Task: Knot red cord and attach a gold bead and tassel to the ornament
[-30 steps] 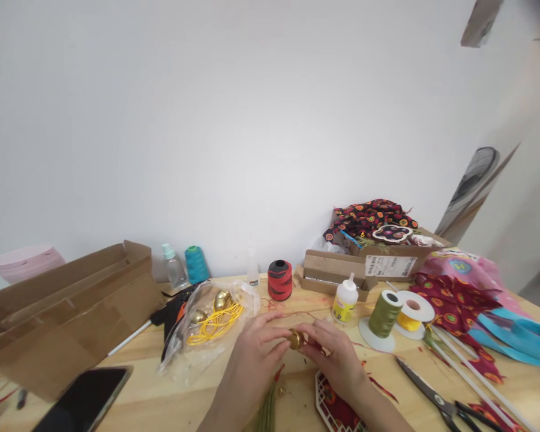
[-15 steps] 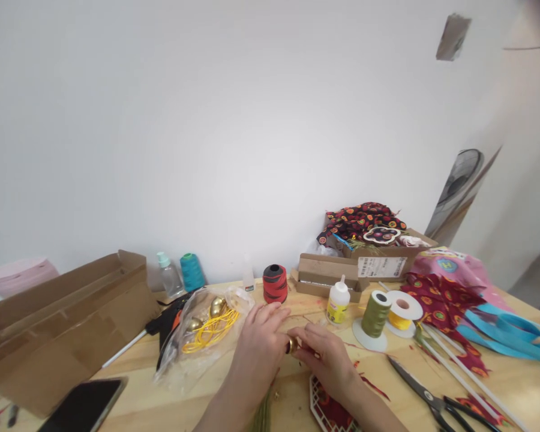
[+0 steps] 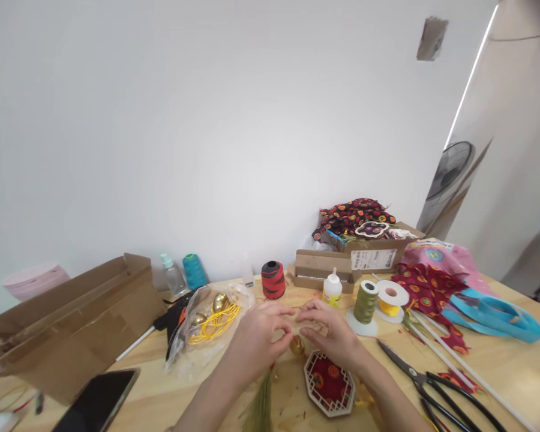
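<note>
My left hand (image 3: 265,333) is held over the table's middle, thumb and forefinger curled close together; anything thin between them is too small to make out. Facing it, my right hand (image 3: 330,336) has thumb and fingertips apart, with nothing visible in them. A round gold bell (image 3: 297,345) with a bit of red at its top sits just under the fingertips; whether it hangs or rests on the table I cannot tell. Beneath my right hand lies an octagonal lattice frame (image 3: 330,384) filled with red patterned fabric. An olive-green tassel (image 3: 260,402) lies below my left wrist.
To the left are a cardboard box (image 3: 72,324), a phone (image 3: 96,401) and a plastic bag with gold bells and yellow cord (image 3: 216,324). Behind stand a red-black thread spool (image 3: 273,281) and glue bottle (image 3: 332,289). Green thread (image 3: 365,303) and black scissors (image 3: 425,381) are right.
My hands have moved apart slightly and no longer clasp the gold bell, which now shows below the fingertips. The octagonal frame is more fully uncovered. The view has shifted a little.
</note>
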Motion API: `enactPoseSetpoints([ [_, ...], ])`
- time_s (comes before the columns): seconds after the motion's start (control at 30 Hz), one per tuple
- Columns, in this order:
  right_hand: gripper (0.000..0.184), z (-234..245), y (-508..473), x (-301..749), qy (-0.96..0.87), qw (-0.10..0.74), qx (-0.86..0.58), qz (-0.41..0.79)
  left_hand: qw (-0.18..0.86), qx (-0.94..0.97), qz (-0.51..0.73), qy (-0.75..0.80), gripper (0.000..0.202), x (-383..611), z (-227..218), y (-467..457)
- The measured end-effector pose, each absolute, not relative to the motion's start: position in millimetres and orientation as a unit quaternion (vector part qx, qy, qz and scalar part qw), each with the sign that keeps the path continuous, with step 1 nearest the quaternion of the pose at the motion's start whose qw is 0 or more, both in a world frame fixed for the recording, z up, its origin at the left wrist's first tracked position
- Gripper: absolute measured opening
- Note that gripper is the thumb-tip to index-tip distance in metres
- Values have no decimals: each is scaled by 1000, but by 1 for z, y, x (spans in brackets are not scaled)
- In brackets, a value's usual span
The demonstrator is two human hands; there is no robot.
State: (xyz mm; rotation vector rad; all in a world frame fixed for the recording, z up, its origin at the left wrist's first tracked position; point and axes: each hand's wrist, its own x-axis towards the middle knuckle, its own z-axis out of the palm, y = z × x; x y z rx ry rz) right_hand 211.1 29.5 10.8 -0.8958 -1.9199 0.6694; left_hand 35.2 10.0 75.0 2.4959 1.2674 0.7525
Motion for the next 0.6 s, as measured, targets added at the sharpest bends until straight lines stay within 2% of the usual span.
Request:
enactPoseSetpoints([
  [0.17, 21, 31, 21, 219, -758, 436, -310, 374, 99, 871, 248, 412, 17, 47, 101, 6],
  [0.3, 22, 38, 12, 219, -757, 363, -274, 469, 72, 881, 247, 396, 17, 54, 121, 7],
  [0.4, 25, 39, 11, 222, -755, 338, -278, 487, 65, 882, 249, 396, 17, 57, 132, 7],
  [0.6, 24, 50, 7, 235, -754, 346, -300, 472, 104, 871, 230, 422, 17, 56, 136, 0],
])
